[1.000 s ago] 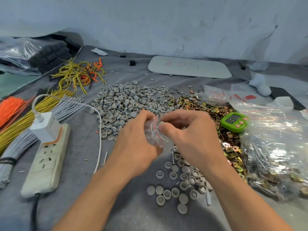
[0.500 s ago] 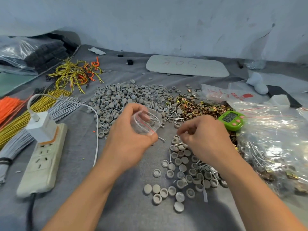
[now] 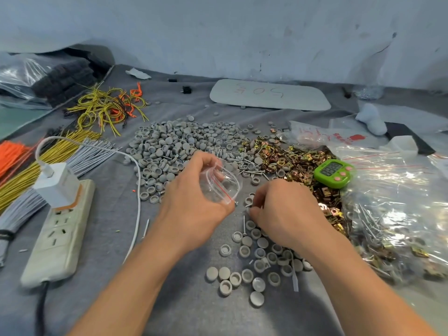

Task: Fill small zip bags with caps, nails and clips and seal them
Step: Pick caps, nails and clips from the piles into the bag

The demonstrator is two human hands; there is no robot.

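Small clear red-striped zip bag point(image 3: 224, 187) is being gripped by left hand point(image 3: 194, 204); right hand point(image 3: 288, 214) is curling over round grey plastic caps point(image 3: 244, 251), grasp unclear.

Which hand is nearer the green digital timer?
Right. The right hand sits just below-left of the green digital timer; the left hand is farther left, holding a small clear zip bag.
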